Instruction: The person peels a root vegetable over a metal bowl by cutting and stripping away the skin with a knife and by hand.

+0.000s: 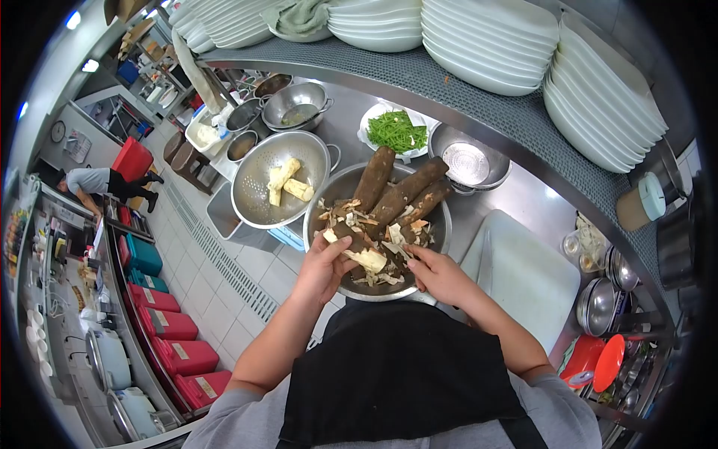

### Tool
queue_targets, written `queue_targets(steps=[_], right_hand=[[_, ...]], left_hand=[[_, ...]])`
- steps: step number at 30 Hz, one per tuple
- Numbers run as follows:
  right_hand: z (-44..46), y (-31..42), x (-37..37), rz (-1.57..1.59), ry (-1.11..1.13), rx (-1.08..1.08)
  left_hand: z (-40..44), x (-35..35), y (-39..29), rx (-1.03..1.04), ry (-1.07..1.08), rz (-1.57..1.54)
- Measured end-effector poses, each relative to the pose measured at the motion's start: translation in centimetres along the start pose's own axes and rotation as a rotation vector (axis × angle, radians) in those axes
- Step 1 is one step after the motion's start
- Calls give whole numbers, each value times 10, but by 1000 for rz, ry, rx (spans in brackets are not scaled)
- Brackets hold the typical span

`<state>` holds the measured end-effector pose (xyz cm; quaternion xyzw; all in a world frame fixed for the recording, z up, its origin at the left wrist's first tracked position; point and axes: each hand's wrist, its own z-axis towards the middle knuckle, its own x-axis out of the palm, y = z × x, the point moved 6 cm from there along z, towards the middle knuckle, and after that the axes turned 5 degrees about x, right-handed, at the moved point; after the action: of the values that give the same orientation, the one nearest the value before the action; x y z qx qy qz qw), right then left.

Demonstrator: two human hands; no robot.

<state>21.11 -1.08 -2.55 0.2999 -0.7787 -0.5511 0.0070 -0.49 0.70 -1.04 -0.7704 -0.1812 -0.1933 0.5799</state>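
In the head view, the left hand [329, 260] is closed round a partly peeled root [366, 258] above a metal bowl [443, 230]. The right hand [435, 274], just beside, is curled; I cannot tell what it holds. Beyond both hands lie unpeeled roots [407, 191] and peelings [345, 210]; beyond-left, a colander [249, 190] holds peeled pieces [298, 189].
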Motion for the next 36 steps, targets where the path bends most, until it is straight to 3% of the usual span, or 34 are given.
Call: queue_targets(steps=[2,5,7,12,21,30,33,35,36], right_hand=[[-5,7,-1,-19,6,16],[-12,28,7,-157,-28,-138],[-12,38,14,-142,-134,-358],[-8,42,21,-136,-159,-366],[-16,56,17,-402,-152,-293],[0,41,15,-84,-114,-292],[10,28,9,96,32,-198],[3,28,11,475,340,100],[3,25,12,543,344,137]], left_hand=[[3,-9,10,-19,-70,41],[0,-11,19,-39,-170,128],[-3,-7,21,-33,-199,170],[-9,8,22,-31,-173,95],[-12,16,24,-40,-133,34],[-16,20,22,-1,-39,163],[-13,16,25,-16,53,143],[-12,12,19,-39,85,169],[-12,12,18,-57,114,193]])
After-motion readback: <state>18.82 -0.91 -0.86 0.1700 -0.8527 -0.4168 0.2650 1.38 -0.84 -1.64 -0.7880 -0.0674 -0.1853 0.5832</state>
